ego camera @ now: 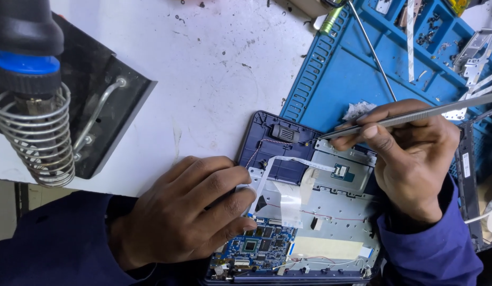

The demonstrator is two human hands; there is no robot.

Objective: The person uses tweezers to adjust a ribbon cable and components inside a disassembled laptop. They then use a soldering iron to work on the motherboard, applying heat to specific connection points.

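Two hands: left hand flat on opened laptop, right hand grip seemingly clamped on tweezers.

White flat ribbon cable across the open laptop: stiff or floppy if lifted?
Probably floppy: the ribbon cable is thin and already bends across the chassis. Likely very light. Possibly fragile at the end by the small connector, near the tweezers.

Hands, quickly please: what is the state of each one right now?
Left hand: holds nothing, fingers curled, fingertips pressing on the white ribbon cable of the opened laptop.
Right hand: closed on metal tweezers.
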